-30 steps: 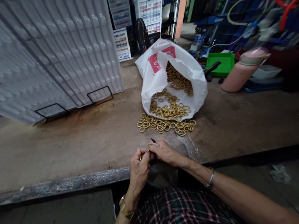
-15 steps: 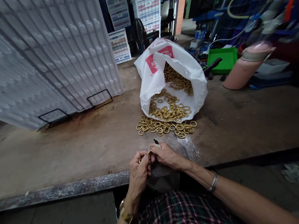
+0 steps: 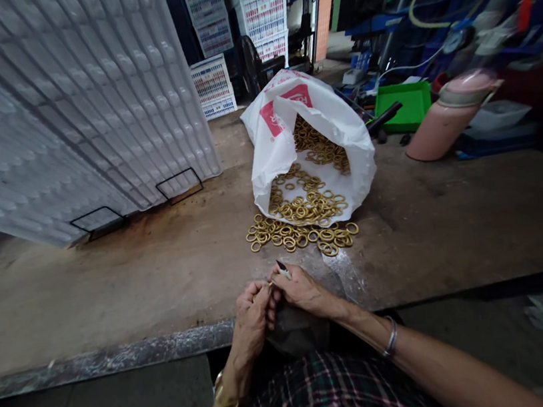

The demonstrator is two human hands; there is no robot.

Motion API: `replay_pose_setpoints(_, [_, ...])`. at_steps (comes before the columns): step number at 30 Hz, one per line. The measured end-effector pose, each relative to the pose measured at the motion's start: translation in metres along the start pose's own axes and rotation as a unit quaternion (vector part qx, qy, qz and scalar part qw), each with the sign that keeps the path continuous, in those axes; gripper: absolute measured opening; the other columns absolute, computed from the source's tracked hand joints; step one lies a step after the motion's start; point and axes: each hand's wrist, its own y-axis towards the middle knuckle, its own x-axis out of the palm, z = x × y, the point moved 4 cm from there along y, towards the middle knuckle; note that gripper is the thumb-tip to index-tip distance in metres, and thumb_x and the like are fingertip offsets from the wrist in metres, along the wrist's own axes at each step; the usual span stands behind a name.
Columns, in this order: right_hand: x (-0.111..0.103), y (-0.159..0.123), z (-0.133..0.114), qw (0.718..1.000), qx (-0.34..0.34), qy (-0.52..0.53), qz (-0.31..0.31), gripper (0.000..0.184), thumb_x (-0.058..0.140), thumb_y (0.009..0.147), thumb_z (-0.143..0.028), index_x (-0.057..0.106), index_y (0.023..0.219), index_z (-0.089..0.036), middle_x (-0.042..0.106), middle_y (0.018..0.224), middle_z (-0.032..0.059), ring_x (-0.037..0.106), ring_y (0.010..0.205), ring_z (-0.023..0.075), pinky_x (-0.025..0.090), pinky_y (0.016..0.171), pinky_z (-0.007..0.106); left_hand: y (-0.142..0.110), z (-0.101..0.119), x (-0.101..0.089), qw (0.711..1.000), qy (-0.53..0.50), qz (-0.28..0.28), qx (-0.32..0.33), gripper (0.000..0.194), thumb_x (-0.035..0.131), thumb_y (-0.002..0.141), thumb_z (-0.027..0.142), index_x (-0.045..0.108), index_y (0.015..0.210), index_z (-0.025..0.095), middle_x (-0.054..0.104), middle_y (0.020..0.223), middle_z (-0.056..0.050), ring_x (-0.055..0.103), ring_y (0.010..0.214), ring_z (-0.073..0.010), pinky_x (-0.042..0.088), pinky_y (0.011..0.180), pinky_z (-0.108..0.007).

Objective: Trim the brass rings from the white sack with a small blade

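Pinching a brass ring point(image 3: 259, 291) in left hand point(image 3: 251, 319), grip closed, at tabletop point(image 3: 160, 273) edge; right hand point(image 3: 305, 291) clasping a small blade point(image 3: 283, 268), tip pointing to eleven o'clock, just right of ring.

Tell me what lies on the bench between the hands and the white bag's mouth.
Head view: loose brass rings spilled from the white bag; then bare bench down to the left hand and right hand.

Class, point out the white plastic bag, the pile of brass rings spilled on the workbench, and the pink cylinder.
White plastic bag point(image 3: 270, 156): head view, left wall.
Pile of brass rings point(image 3: 301, 236): head view, middle of pile.
Pink cylinder point(image 3: 436, 130): head view, body.
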Motion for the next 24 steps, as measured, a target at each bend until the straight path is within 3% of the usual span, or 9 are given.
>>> replay_pose_setpoints(6, [0.000,0.000,-0.003,1.000,-0.010,-0.018,-0.004,0.014,0.040,0.080,-0.024,0.051,0.074,-0.018,0.055,0.055,-0.0035,0.050,0.052,0.0096,0.038,0.055,0.020,0.001,-0.002,-0.001,1.000,0.000,0.005,0.002,0.033,0.054,0.078,0.048,0.051,0.073,0.016,0.045,0.056,0.006,0.034,0.041,-0.0029,0.028,0.037,-0.014])
replay_pose_setpoints(10, [-0.014,-0.001,-0.011,0.993,-0.026,-0.109,0.033,0.016,0.038,0.081,-0.022,0.053,0.085,-0.018,0.056,0.057,-0.0026,0.052,0.054,0.0108,0.038,0.056,0.020,0.001,-0.005,-0.003,1.000,-0.012,0.019,0.004,0.032,0.054,0.077,0.049,0.049,0.076,0.017,0.045,0.056,0.007,0.036,0.040,-0.0034,0.029,0.037,-0.014])
replay_pose_setpoints(13, [-0.024,-0.003,-0.017,0.968,-0.052,-0.244,0.039,0.022,0.038,0.079,-0.016,0.055,0.092,-0.017,0.059,0.063,0.0005,0.053,0.057,0.0123,0.036,0.058,0.022,0.000,-0.006,-0.005,0.999,-0.029,0.029,0.008,0.032,0.056,0.076,0.049,0.047,0.078,0.019,0.046,0.057,0.007,0.038,0.040,-0.0041,0.030,0.037,-0.015])
replay_pose_setpoints(17, [-0.018,-0.010,-0.015,0.904,-0.071,-0.421,-0.019,0.027,0.042,0.074,-0.012,0.058,0.095,-0.016,0.064,0.074,0.0058,0.055,0.064,0.0150,0.031,0.058,0.025,0.000,-0.007,-0.006,0.998,-0.046,0.031,0.010,0.033,0.056,0.075,0.050,0.046,0.078,0.019,0.045,0.056,0.008,0.038,0.040,-0.0039,0.029,0.037,-0.015])
replay_pose_setpoints(24, [-0.002,-0.014,-0.010,0.876,-0.052,-0.476,-0.055,0.025,0.041,0.075,-0.014,0.058,0.093,-0.017,0.065,0.077,0.0067,0.058,0.067,0.0163,0.027,0.056,0.026,0.001,-0.011,-0.007,0.999,-0.028,0.033,0.013,0.033,0.053,0.078,0.050,0.046,0.079,0.018,0.046,0.057,0.007,0.037,0.040,-0.0040,0.031,0.038,-0.015])
